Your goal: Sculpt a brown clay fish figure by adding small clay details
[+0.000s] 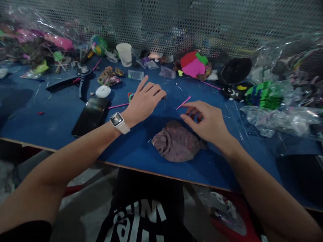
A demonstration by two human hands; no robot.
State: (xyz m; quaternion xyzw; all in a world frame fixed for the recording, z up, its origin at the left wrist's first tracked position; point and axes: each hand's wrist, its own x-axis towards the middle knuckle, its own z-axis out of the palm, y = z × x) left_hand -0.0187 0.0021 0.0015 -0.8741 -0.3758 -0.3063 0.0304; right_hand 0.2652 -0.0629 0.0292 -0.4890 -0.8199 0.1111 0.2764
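Observation:
A greyish-brown clay fish (180, 144) lies flat on the blue table in front of me, its head to the left. Over the table beyond it is my left hand (147, 101), palm down with fingers stretched out and a watch (116, 119) on the wrist; I see nothing held in it. My right hand (207, 121) hovers above the fish's tail end, thumb and index finger apart. Close to that index fingertip lies a small pink plastic stick (183, 102); whether they touch I cannot tell. Another pink stick (118, 106) is partly hidden by my left hand.
A black phone (90, 117), a white earbud case (103, 91) and dark scissors (82, 80) lie to the left. At the back stand a paper cup (124, 54) and coloured clay (193, 65). Plastic bags (285, 119) and a black bowl (236, 70) crowd the right.

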